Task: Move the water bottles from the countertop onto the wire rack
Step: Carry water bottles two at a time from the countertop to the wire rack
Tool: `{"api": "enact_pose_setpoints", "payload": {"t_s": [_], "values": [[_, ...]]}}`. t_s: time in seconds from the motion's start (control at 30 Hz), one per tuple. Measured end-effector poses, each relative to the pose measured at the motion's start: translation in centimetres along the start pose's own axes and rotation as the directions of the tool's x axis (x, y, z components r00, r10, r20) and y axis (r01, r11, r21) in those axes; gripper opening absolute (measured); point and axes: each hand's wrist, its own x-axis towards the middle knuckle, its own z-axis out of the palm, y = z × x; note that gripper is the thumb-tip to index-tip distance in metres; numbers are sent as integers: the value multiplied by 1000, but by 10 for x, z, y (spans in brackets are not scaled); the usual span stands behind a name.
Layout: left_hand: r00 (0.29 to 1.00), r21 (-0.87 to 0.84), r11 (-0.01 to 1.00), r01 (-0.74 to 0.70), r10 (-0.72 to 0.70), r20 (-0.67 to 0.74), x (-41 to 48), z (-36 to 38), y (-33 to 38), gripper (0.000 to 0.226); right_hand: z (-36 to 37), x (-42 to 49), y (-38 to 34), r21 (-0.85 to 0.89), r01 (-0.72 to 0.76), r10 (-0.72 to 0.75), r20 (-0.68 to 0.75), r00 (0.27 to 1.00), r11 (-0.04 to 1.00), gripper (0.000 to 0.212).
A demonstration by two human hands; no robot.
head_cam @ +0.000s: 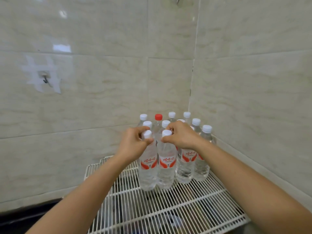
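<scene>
Several clear water bottles with red-and-white labels stand upright on the white wire rack (194,208), packed into the tiled corner. Two stand at the front. My left hand (133,142) grips the neck of the front left bottle (148,168), just under its white cap. My right hand (182,137) pinches the neck of the front right bottle (166,168) in the same way. Both bottles rest with their bases on the rack wires. One bottle behind them has a red cap (158,117); the others have white caps.
Tiled walls close the corner behind and to the right of the bottles. A small hook (44,79) is taped to the left wall. The near half of the rack bears no bottles. A dark surface (25,217) lies lower left, beyond the rack's edge.
</scene>
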Motion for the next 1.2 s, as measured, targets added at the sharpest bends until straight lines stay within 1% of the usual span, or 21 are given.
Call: {"api": "enact_pose_setpoints", "payload": {"t_s": [0.17, 0.3, 0.43, 0.5, 0.57, 0.7, 0.77, 0.87, 0.93, 1.03, 1.2], "values": [[1000, 12, 1000, 23, -23, -11, 8, 9, -4, 44, -2, 9, 7, -4, -15, 15, 11, 1000, 1000, 37], [1000, 32, 999, 8, -8, -18, 13, 14, -5, 43, -6, 15, 12, -31, -7, 7, 19, 1000, 999, 27], [1000, 24, 1000, 14, -14, -22, 18, 16, -6, 44, -9, 17, 14, -46, -7, 8, 28, 1000, 999, 31], [1000, -3, 1000, 18, -18, -26, 19, 17, -7, 43, -8, 19, 16, -56, 3, -1, 39, 999, 998, 27], [1000, -26, 1000, 17, -17, -13, 20, 19, -6, 43, -8, 19, 17, -46, 5, -2, 48, 999, 999, 26], [999, -13, 1000, 12, -12, 30, 23, 21, -3, 45, -10, 18, 17, -30, -21, 23, 78, 997, 999, 32], [999, -6, 1000, 1, -1, 44, 23, 21, -2, 43, -11, 18, 18, -31, -22, 25, 95, 995, 999, 30], [998, -11, 1000, 5, -5, 56, 22, 21, -4, 44, -10, 18, 18, -31, -30, 32, 81, 996, 999, 25], [998, 25, 1000, -2, 0, 65, 22, 21, -5, 46, -9, 17, 17, -34, -31, 33, 66, 997, 999, 24], [996, 130, 990, -51, 41, 79, 24, 19, -4, 44, -8, 17, 16, -55, -22, 24, 45, 999, 998, 27], [991, 141, 989, -55, 37, 128, 26, 17, -2, 41, -7, 14, 17, -65, -17, 19, 26, 999, 998, 26]]}}
